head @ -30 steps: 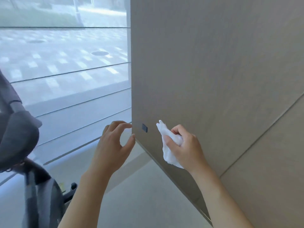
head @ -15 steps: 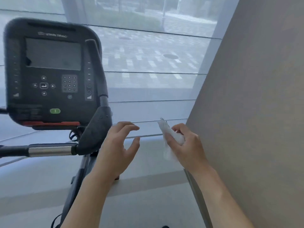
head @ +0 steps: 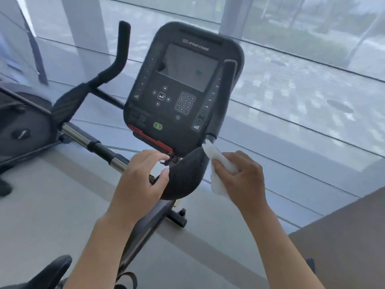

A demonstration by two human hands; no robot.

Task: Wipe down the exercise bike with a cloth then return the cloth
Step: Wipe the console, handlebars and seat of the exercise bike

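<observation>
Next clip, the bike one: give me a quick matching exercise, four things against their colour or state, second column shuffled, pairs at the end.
Things:
1. cloth
2. console
3. left hand
4. start button

States:
A. green
B. holds nothing, fingers loosely curled by the elbow pad
C. white, gripped in the right hand
D. dark, screen off

Pairs: 1-C, 2-D, 3-B, 4-A

White cloth (head: 221,163) in right hand (head: 241,180), seemingly against handlebar pad (head: 185,178); left hand (head: 139,184) beside.
</observation>
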